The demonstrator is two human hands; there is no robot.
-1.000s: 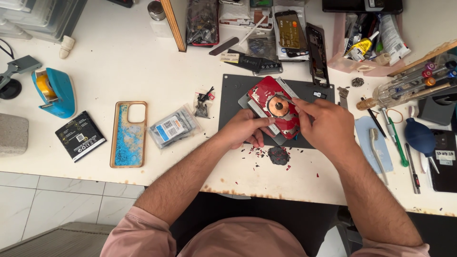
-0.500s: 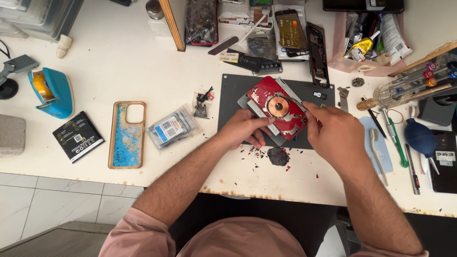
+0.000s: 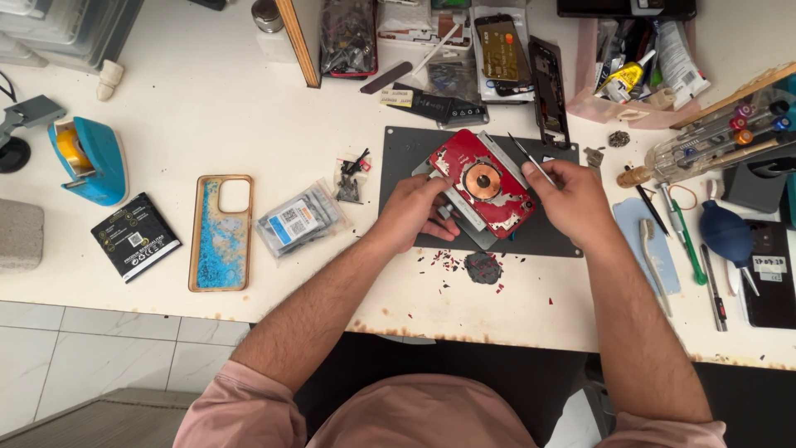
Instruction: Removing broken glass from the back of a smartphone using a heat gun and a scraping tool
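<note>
Red phone back panel [image 3: 481,182]: lies on the dark grey work mat [image 3: 398,166], near the mat's centre. Its long axis runs diagonally, from the mat's upper left toward its lower right. A copper-coloured round coil sits at the panel's middle; the red coating is chipped along the edges.

Left hand [image 3: 414,211]: palm down, at the mat's lower left, fingers curled and pressing on the panel's lower left edge, pinning it. Forearm runs down and left from the mat.

Right hand [image 3: 572,203]: at the mat's right edge, fingers closed around a thin metal tool [image 3: 531,159]. The tool's tip points up and left, just above the panel's upper right edge; contact with the panel cannot be confirmed.

Below the mat: red and dark fragments [image 3: 452,265] scattered, with a dark round piece [image 3: 482,267] among them.

Surface: white worktable [image 3: 207,108], worn along its front edge. Left of the mat: a clear parts bag [image 3: 298,220], a blue patterned phone case [image 3: 220,232], a blue tape dispenser [image 3: 87,159]. Right of the mat: a blue air blower [image 3: 728,234] and hand tools. Above the mat: dismantled phones. Pale floor tiles show below the table.
</note>
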